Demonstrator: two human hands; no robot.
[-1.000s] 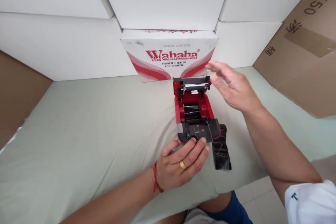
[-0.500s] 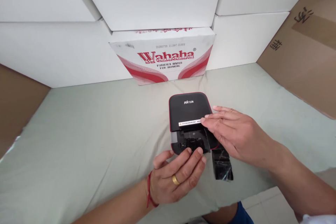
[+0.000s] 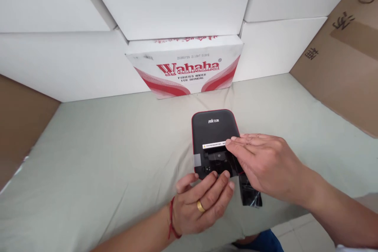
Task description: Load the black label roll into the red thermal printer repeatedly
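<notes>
A flat black device with a red edge and rounded corners, like a small printer, lies on the cloth. It bears a white warning label and a grey tab at its left side. My left hand, wearing a gold ring and a red cord, curls its fingers over the near edge, thumb at the near left corner. Along the right side rests my right hand, fingers together and one tip on the label's right end. Beneath that hand a glossy black film strip hangs past the device's near right corner.
A pale green cloth covers the surface. Behind the device stands a white and red Wahaha water carton among stacked white boxes. Brown cardboard stands at the right and left.
The whole scene sits slightly lower in view. The fingers of my right hand have drawn closer together at the device's right side. My left hand keeps its place at the near edge.
</notes>
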